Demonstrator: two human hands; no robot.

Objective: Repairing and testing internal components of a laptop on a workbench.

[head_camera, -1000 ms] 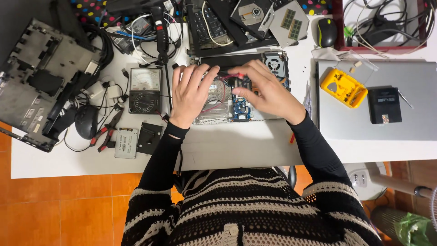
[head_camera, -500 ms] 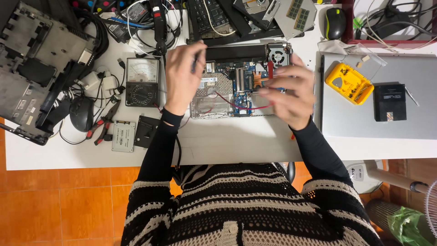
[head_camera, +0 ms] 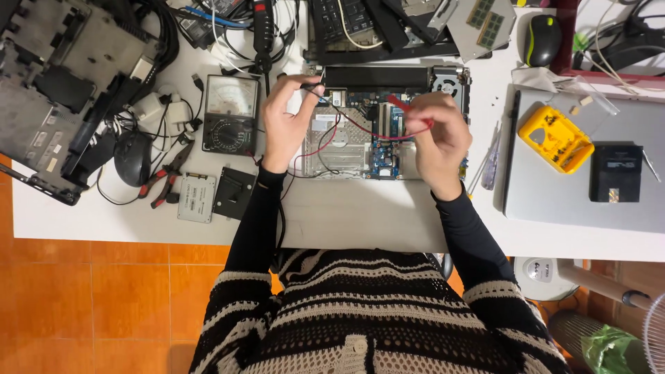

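An opened laptop base [head_camera: 360, 149] with its circuit board bare lies on the white table in front of me. My left hand [head_camera: 285, 125] grips a black test probe [head_camera: 312, 86] whose tip points at the board's upper left. My right hand [head_camera: 438, 135] pinches a red test probe [head_camera: 405, 109] over the board's right half, near the cooling fan [head_camera: 449, 82]. Red and black leads [head_camera: 325, 145] trail across the board toward an analog multimeter [head_camera: 231, 114] left of my left hand.
Pliers [head_camera: 166, 176], a flat drive [head_camera: 196, 197] and a black mouse [head_camera: 131, 158] lie at the left beside a stripped laptop shell [head_camera: 62, 90]. A closed silver laptop [head_camera: 582, 201] with a yellow case [head_camera: 555, 138] sits right. Cables and a keyboard [head_camera: 346, 21] crowd the back.
Both hands lifted off the board and drew apart; each now holds a probe, black in the left and red in the right. The view shifted slightly downward.
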